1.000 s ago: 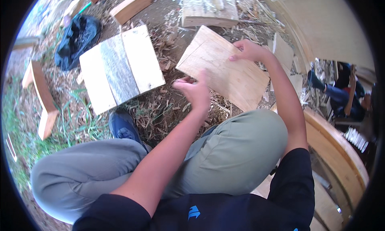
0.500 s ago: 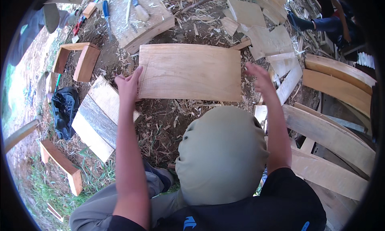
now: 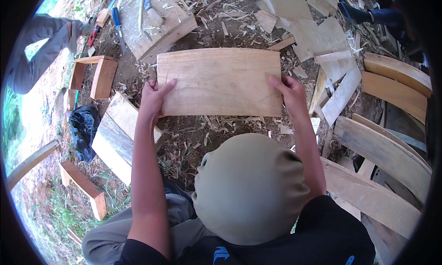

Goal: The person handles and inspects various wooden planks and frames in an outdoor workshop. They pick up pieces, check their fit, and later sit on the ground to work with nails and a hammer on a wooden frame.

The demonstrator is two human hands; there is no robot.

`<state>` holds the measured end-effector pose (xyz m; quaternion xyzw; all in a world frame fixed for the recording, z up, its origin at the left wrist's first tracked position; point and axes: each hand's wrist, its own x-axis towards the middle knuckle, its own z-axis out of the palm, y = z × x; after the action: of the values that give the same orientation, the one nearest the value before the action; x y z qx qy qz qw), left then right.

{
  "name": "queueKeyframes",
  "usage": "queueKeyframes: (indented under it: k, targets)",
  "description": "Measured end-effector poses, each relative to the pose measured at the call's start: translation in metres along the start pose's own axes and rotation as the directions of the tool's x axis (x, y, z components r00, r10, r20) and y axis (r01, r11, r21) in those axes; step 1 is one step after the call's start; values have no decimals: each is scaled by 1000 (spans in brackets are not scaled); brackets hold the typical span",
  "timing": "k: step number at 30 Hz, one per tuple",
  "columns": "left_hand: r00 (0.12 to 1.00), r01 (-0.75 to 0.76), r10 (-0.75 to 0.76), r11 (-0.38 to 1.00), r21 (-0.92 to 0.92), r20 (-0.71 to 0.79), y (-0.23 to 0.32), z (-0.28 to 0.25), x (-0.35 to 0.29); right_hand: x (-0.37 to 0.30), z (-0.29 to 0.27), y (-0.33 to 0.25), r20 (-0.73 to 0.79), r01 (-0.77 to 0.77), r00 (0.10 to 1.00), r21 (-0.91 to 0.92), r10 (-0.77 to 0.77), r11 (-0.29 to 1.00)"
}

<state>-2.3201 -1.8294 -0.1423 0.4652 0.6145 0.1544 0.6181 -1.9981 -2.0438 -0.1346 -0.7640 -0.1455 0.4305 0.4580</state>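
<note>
A wide rectangular wooden board (image 3: 220, 83) is held level in front of me, its far edge slightly bowed. My left hand (image 3: 155, 95) grips its left end, thumb on the upper face and fingers at the edge and below. At the right end my right hand (image 3: 290, 91) holds it the same way, thumb on top and the other fingers curled around the edge. Wood chips and shavings lie on the soil beneath.
Beyond the board is a thick wooden block (image 3: 159, 28) with a brush-like tool (image 3: 153, 15). A blue-handled tool (image 3: 117, 23) lies beside it. Curved planks (image 3: 377, 147) are stacked at right. A black bag (image 3: 84, 131) and U-shaped wooden piece (image 3: 103, 76) lie left. Another person's leg (image 3: 43, 44) shows far left.
My right hand has moved in from beside the board and closed on its right end. My left thumb now lies farther over the board's face. The person at left has shifted.
</note>
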Motion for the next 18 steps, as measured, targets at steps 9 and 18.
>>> queueKeyframes:
  k: [9, 18]
  targets:
    - [995, 47, -47, 999, 6, 90, 5, -2, 0, 8, -5, -2, 96, -90, 992, 64, 84, 994]
    - [993, 11, -12, 1000, 9, 116, 11, -3, 2, -17, -3, -64, -250, -73, 964, -571, -89, 818]
